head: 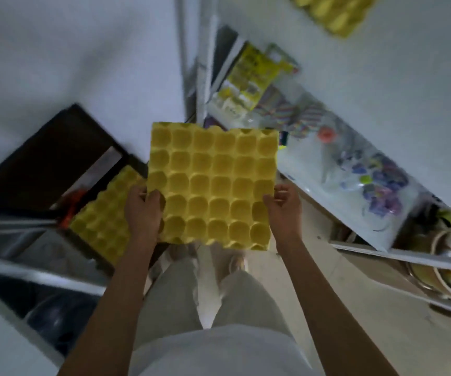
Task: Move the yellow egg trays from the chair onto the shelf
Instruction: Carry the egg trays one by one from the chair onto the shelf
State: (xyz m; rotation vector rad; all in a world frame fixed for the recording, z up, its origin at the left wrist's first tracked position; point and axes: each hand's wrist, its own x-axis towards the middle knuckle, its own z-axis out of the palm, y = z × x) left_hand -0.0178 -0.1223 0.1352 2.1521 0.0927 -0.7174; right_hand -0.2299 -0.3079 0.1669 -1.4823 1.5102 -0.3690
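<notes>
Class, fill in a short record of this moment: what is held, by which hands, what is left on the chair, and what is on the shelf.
held: yellow egg tray, flat, cups up
left hand: grips tray's left edge
right hand: grips tray's right edge
chair: dark; more yellow trays remain on it
shelf: white, holds packaged goods
top of view: another yellow tray, blurred

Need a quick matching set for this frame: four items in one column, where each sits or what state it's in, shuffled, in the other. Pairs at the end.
Items:
1. held tray
2. second tray
3. third tray
4. left hand

Places/states:
A. top right, on the shelf
B. grip on the held tray's left edge
C. in the air between both hands
D. lying on the dark chair

Pairs: 1-C, 2-D, 3-A, 4-B. The right hand holds the opposite edge.
</notes>
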